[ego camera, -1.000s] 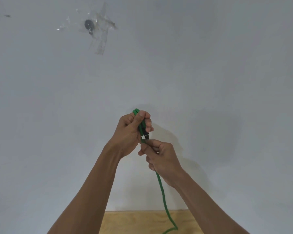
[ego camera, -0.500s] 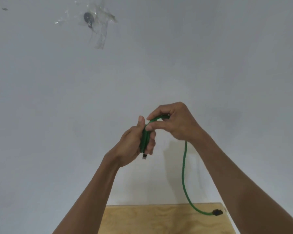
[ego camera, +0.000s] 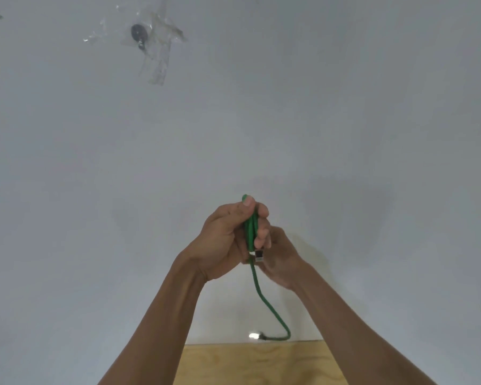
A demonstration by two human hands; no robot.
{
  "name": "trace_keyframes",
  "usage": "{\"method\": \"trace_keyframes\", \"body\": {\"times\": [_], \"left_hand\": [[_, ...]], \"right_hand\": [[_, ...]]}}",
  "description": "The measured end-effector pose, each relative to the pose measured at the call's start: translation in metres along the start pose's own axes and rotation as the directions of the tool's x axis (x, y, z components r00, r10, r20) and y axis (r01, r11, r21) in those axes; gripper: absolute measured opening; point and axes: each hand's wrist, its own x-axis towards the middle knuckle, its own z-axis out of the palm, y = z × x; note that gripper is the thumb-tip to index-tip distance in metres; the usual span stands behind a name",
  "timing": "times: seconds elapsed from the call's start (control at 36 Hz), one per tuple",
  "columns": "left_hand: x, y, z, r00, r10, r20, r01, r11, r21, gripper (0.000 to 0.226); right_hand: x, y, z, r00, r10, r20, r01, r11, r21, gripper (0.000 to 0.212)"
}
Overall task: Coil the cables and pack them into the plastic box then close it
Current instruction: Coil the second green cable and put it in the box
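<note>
Hanging on the wall at the upper left, a small dark disc sits under strips of clear tape. Further right, the left hand is raised in front of the wall, its fingers clenched round several loops of a green cable, thumb pressed on top of the bundle. A metal plug pokes out below it. Just beside it, the right hand seems to pinch the cable's loose length, though the grip is partly hidden. That length hangs down and curls to its free end just above the wooden table.
</note>
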Motion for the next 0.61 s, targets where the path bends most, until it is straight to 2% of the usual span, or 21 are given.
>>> {"method": "trace_keyframes", "body": {"times": [0.11,0.22,0.42,0.53,0.61], "left_hand": [[0.008,0.007,-0.002,0.997,0.029,-0.067,-0.026,0.999,0.041,0.033],[0.013,0.008,-0.008,0.991,0.036,-0.127,-0.028,0.998,0.063,0.033],[0.020,0.003,-0.004,0.983,0.059,-0.175,-0.056,0.998,0.020,0.033],[0.024,0.001,-0.010,0.971,0.083,-0.222,-0.070,0.995,0.068,0.035],[0.023,-0.002,-0.017,0.974,0.088,-0.208,-0.069,0.993,0.096,0.035]], "right_hand": [[-0.011,0.007,0.012,1.000,0.011,-0.021,-0.009,0.998,0.055,0.050],[-0.019,0.002,0.020,0.996,-0.027,-0.083,0.028,1.000,0.003,0.030],[-0.023,-0.003,0.021,0.986,-0.009,-0.168,0.010,1.000,0.001,0.034],[-0.027,-0.001,0.020,0.988,-0.004,-0.157,-0.007,0.998,-0.070,0.020],[-0.032,-0.001,0.017,0.979,0.020,-0.202,-0.044,0.993,-0.111,0.013]]}}
